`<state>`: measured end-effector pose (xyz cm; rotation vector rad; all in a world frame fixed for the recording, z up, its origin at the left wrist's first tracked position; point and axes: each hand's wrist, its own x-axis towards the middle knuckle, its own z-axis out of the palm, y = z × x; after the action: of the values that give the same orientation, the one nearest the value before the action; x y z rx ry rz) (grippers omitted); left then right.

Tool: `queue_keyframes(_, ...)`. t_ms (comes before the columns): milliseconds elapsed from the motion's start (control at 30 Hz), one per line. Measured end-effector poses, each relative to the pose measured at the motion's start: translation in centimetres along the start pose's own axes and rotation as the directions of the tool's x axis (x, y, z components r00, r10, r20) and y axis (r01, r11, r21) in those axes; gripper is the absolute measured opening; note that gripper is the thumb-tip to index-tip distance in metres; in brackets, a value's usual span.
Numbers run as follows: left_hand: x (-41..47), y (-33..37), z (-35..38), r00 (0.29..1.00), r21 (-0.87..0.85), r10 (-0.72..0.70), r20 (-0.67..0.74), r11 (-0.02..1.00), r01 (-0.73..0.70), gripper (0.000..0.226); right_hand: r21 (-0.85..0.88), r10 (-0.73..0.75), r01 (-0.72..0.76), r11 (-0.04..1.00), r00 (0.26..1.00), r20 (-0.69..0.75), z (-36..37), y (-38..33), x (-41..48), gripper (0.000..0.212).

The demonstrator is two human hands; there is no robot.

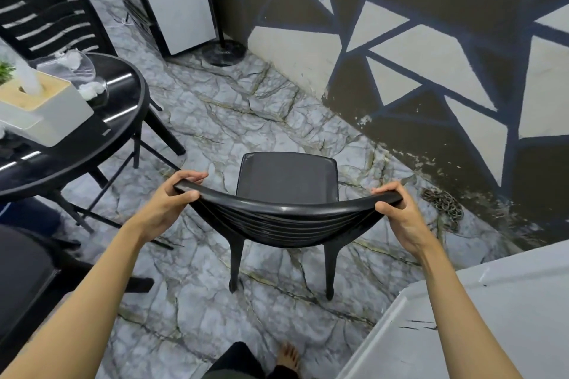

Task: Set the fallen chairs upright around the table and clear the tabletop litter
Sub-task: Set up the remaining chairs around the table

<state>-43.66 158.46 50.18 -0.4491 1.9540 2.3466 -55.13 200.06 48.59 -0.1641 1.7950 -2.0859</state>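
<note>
A black plastic chair (286,178) stands upright on the marble floor in front of me. My left hand (172,197) grips the left end of its curved backrest top rail, and my right hand (397,209) grips the right end. To the left is the round black table (123,108). On the table lie a white tissue box (52,114), a tipped clear glass (83,68) and crumpled white tissue (90,91). Another black chair (46,15) stands upright behind the table.
A dark seat (21,280) is at the lower left. A grey cabinet (175,0) and a round stand base (224,52) are at the back. The painted wall (431,55) runs along the right, with a chain (443,203) at its foot. A grey surface (492,317) is at lower right.
</note>
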Motion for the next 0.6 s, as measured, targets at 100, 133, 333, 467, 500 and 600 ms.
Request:
queue_keyframes(100,0.6,0.3,-0.2,1.000,0.031,0.004,0.003,1.000,-0.004,0.080,0.012,0.022,-0.022,1.000,1.000,0.003,0.1,-0.5,0.6,0.041)
queue_keyframes(133,0.7,0.4,-0.2,1.000,0.037,0.001,0.000,0.999,-0.001,0.081,0.011,0.028,-0.028,1.000,1.000,-0.001,0.1,-0.6,0.8,0.046)
queue_keyframes(333,1.5,0.1,0.1,0.999,0.030,0.035,-0.002,0.999,-0.035,0.080,0.005,0.024,-0.024,1.000,1.000,0.001,-0.3,-1.3,1.7,0.048)
queue_keyframes(467,3.0,1.1,0.2,0.994,0.039,0.103,-0.037,0.994,-0.102,0.075,0.009,-0.032,0.032,0.999,0.999,-0.024,0.3,-2.1,2.7,0.025)
queue_keyframes(500,3.4,1.3,0.2,0.993,0.042,0.114,-0.042,0.993,-0.112,0.074,0.008,-0.045,0.045,0.999,0.998,-0.039,0.4,-2.2,2.9,0.025)
queue_keyframes(600,4.1,1.5,0.2,0.991,0.046,0.118,-0.055,0.992,-0.116,0.074,-0.017,-0.078,0.077,0.997,0.994,-0.077,0.5,-2.5,3.6,0.051)
